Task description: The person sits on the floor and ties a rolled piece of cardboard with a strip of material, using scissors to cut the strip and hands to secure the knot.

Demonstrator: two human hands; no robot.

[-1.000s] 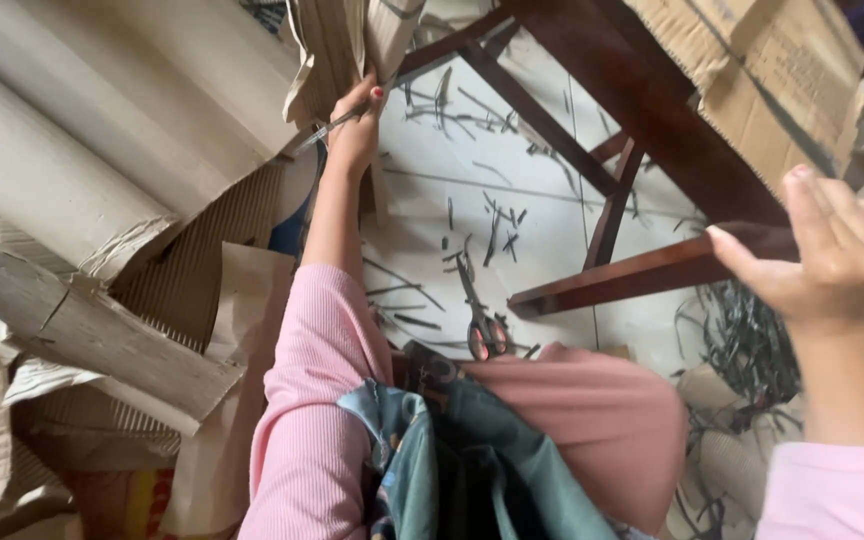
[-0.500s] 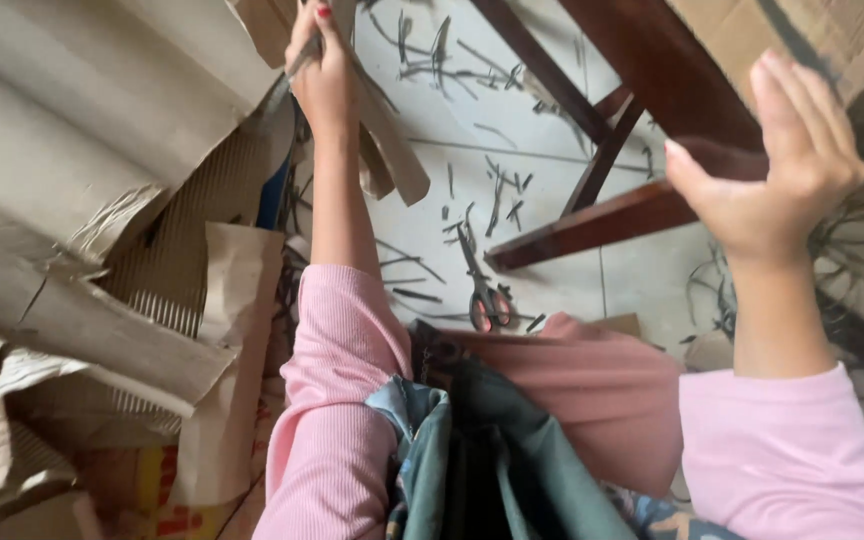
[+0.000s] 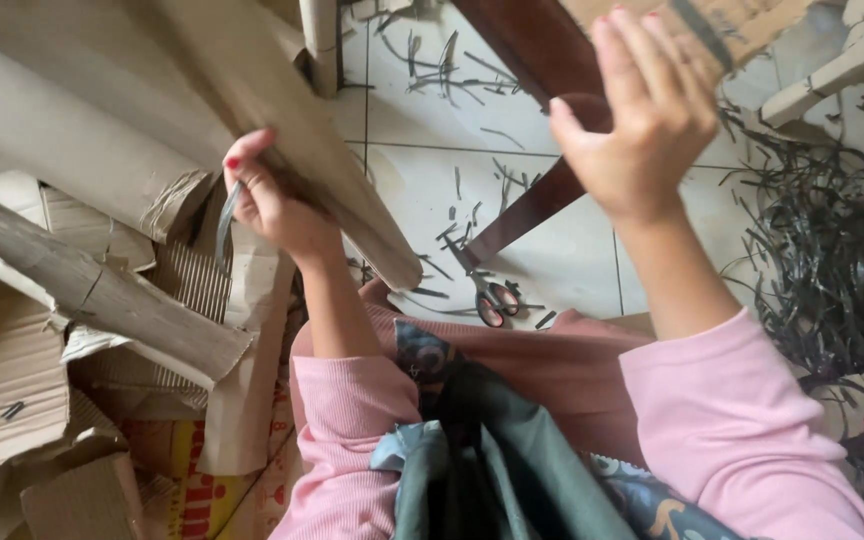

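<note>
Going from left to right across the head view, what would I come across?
Heap of torn cardboard → left hand gripping a cardboard piece → scissors on the tiled floor → raised right hand → tangle of dark strips.

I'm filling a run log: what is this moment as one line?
left hand: grips cardboard sheet | right hand: raised, open, empty | scissors: on tile floor | cardboard pile: at left

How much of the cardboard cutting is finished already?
Some looks done: dark cut strips lie heaped on the tiled floor, and scissors rest there, not in use. In hand: the left hand grips a long cardboard piece, while the right hand is open in the air. Left: a big pile of whole cardboard beside the person.
</note>
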